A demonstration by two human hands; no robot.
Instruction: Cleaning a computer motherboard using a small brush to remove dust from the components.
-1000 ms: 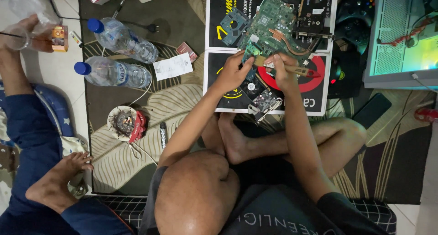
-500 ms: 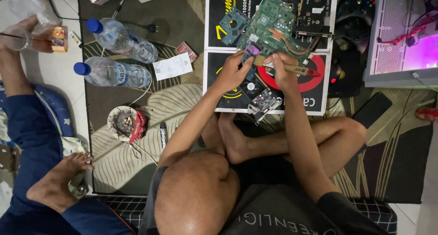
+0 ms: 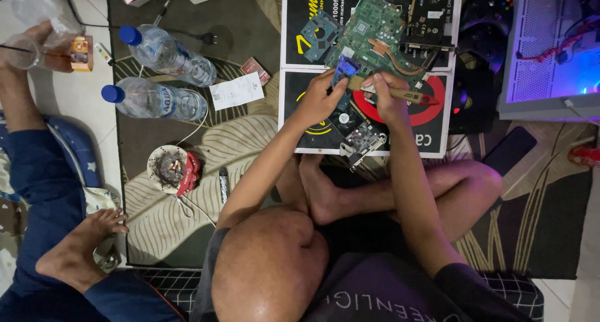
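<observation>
Hands at board's near edge: left hand apparently pinches blue part; right hand grips wooden-handled brush over green circuit board.

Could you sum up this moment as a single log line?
left hand: steadies green circuit board | right hand: holds wooden-handled brush on board | nearby: two water bottles

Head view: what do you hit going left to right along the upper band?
Clear cup → two water bottles → paper slip → left hand → right hand holding a wooden-handled tool → lit computer case.
</observation>
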